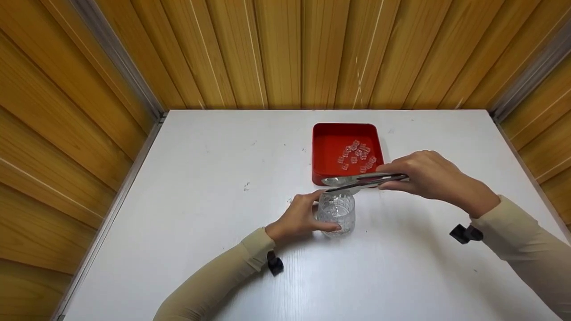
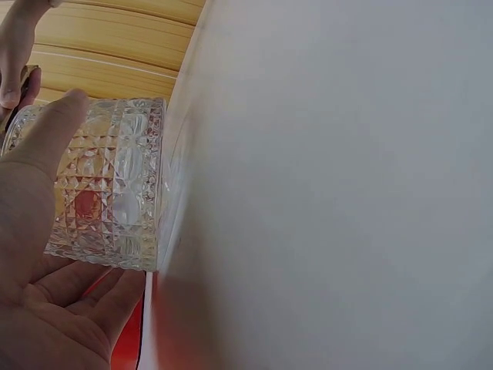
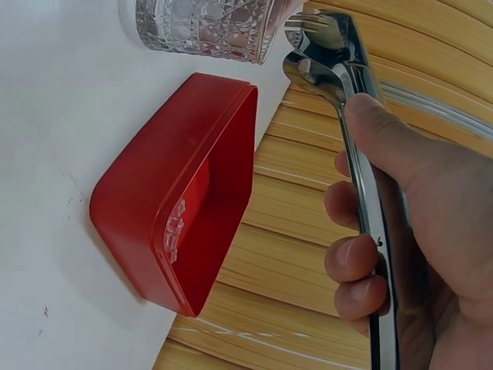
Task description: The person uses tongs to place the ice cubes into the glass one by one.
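Observation:
My left hand (image 1: pixel 304 216) grips a clear cut-pattern glass (image 1: pixel 337 214) that stands upright on the white table, thumb along the near side. In the left wrist view the thumb lies across the textured wall of the glass (image 2: pixel 108 185). Metal serving tongs (image 1: pixel 366 179) are in my right hand (image 1: pixel 428 176), thumb on one side and fingers curled round the other. One tong end is spoon-shaped and the other forked, as the right wrist view shows of the tongs (image 3: pixel 362 166). Their tips overlap the far rim of the glass; I cannot tell whether they hold anything.
Just beyond the glass sits a red square tray (image 1: pixel 323 154), with several small clear cubes (image 1: pixel 354 159) lying loose mostly in its right half. Wood-plank walls (image 1: pixel 279 53) border the white table (image 1: pixel 200 169) at the back and sides.

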`<action>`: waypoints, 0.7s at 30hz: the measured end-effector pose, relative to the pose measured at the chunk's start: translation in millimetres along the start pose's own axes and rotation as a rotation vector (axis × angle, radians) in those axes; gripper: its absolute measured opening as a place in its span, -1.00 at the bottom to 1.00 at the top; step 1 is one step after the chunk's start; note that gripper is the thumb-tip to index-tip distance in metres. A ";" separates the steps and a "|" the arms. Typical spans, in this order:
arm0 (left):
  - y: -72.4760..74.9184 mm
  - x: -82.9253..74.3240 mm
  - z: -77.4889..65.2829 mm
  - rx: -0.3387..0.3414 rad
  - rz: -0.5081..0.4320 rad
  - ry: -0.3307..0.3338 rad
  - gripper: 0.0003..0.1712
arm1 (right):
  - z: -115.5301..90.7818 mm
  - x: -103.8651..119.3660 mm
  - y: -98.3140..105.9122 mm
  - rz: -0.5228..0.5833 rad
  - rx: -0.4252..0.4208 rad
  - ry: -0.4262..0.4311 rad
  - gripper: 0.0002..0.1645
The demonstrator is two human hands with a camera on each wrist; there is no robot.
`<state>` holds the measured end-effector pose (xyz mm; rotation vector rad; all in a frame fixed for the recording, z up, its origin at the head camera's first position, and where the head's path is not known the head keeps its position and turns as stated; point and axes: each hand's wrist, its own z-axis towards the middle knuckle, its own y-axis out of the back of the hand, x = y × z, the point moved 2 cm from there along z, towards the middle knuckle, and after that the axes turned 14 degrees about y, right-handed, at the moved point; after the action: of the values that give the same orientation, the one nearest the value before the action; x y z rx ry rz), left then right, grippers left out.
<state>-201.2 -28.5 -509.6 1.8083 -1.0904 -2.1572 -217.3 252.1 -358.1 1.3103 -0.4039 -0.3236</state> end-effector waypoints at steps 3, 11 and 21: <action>0.2 -0.3 -0.4 -0.004 0.027 0.006 -0.07 | -0.4 -0.1 -0.1 0.002 -0.007 0.006 -0.59; 0.7 0.5 -0.2 -0.013 0.039 0.006 -0.09 | -0.5 -4.8 1.5 0.005 -0.036 0.001 -0.58; 1.0 0.3 -0.5 -0.019 0.062 0.025 -0.05 | 5.3 -24.2 6.8 0.016 0.013 -0.103 -0.61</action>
<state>-201.2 -29.7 -509.3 1.7640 -1.1012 -2.0975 -241.1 260.0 -352.9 1.3063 -0.5039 -0.3768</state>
